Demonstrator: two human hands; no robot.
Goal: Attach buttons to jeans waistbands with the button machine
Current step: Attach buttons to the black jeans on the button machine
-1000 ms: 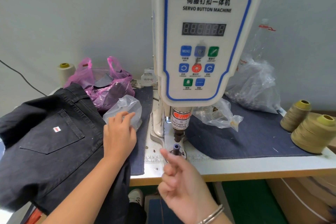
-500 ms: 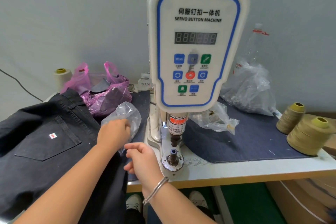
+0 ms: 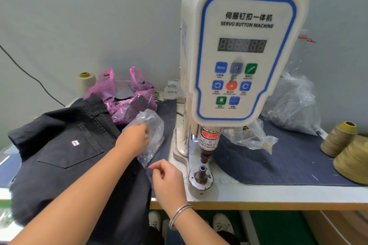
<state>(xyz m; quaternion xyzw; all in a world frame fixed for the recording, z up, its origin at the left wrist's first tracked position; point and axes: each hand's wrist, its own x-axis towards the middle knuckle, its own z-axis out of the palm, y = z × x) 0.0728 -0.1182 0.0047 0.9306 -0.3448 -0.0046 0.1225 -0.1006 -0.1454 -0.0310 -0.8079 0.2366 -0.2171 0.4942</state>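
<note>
Reaching into the bag (image 3: 153, 125) with our left hand (image 3: 133, 139), fingers curled among the buttons, we risked spilling them. Our right hand (image 3: 169, 181) hung loosely curled and empty beside the die (image 3: 201, 181); the jeans (image 3: 69, 157) lay left, unloaded, so a mistimed press could catch fingers.

My left forearm runs in from the near left and reaches away to the far right, bare to the wrist. My left hand (image 3: 135, 138) is seen from the back, fingers bent forward and down, their tips hidden. My right forearm comes up from the near edge, wrist banded by a bracelet (image 3: 180, 215). My right hand (image 3: 168, 180) sits nearer and to the right of the left, well apart from it, fingers loosely curled, thumb and forefinger close together
</note>
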